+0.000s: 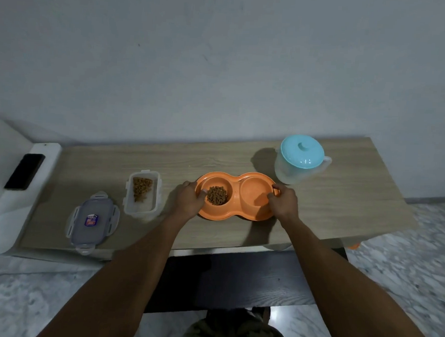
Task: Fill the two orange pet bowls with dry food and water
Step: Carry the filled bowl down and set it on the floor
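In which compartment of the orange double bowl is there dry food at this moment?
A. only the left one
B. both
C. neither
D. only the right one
A: the brown dry food lies only in the left compartment of the orange double bowl, by the left hand; the right compartment shows no kibble.

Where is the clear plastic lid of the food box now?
In the head view, the clear plastic lid lies flat on the wooden table's front left, beside the open plastic food box.
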